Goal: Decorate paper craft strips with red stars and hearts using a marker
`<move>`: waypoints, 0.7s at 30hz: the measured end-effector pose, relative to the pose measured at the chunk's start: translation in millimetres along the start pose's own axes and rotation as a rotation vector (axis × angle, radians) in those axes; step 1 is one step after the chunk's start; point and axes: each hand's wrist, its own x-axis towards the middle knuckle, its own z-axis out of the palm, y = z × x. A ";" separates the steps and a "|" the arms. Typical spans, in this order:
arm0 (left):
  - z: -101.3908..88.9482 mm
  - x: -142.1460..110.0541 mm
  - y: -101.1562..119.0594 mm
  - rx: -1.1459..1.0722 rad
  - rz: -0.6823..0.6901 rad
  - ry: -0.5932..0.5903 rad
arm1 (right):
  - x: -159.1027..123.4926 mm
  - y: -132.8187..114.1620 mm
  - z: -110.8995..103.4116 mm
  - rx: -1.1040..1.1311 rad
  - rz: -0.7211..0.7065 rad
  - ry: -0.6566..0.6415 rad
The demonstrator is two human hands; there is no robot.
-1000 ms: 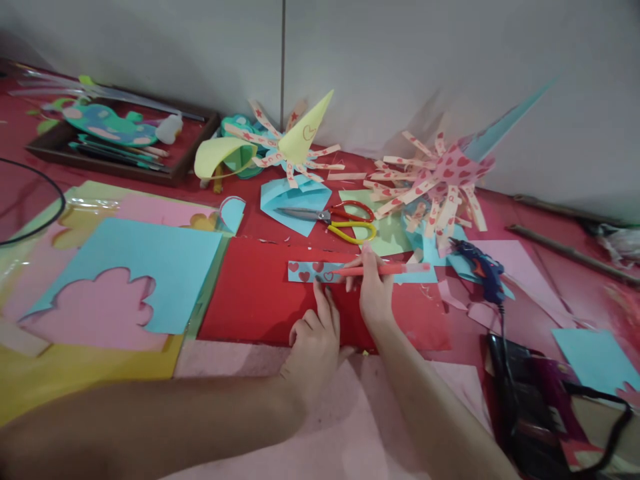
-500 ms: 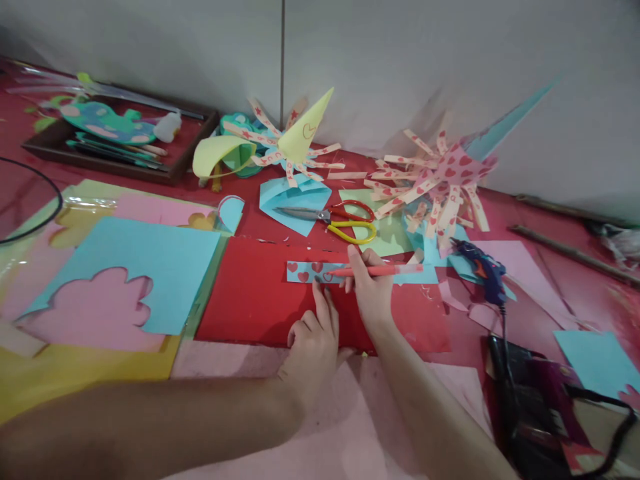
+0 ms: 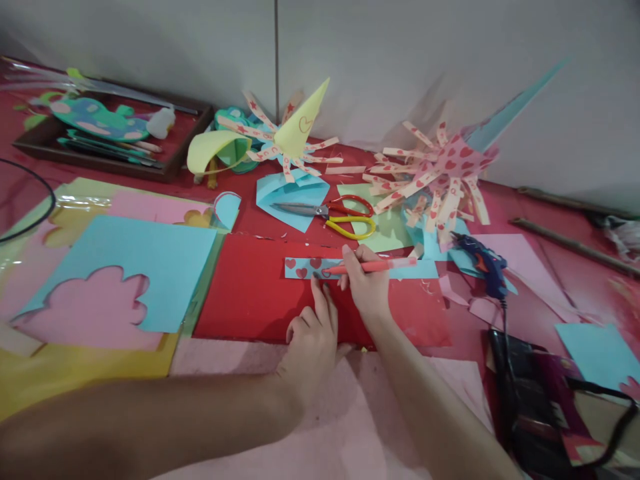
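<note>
On the bench [image 3: 550, 215], beyond and to the left of the red board [image 3: 245, 300], a dark shallow tray [image 3: 187, 147] holds one spotted teal cutout [image 3: 100, 119], one small white bottle [image 3: 162, 123] and a bundle of slim tools [image 3: 110, 147], overlapped too closely to count.

One light-blue strip [image 3: 306, 265] lies on the red board, toward its far edge. It bears three filled red hearts and one outlined heart by the pen tip. The right hand's [image 3: 369, 287] grip is closed around one coral-red pen [image 3: 380, 265], its tip at the strip. The left hand's [image 3: 316, 327] grip is released: it holds nothing, its fingers stretched to the strip's near edge.

Just beyond the red board lies one pair of scissors [image 3: 323, 211], with one red and one yellow handle. Farther beyond stand two fringed paper figures, one with a yellow cone [image 3: 303, 128], one with a blue cone [image 3: 510, 113]. Right of the red board are one glue gun [image 3: 485, 263] and two sticks [image 3: 575, 247].

The right hand hides the strip's middle. A black item [image 3: 520, 400], right of the red board and nearer the wearer, is cut off below and hard to make out. Both forearms run out of view.
</note>
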 end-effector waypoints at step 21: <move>-2.1 0.6 -1.9 0.015 0.019 -0.032 | 0.3 -1.4 1.8 -0.029 0.003 0.017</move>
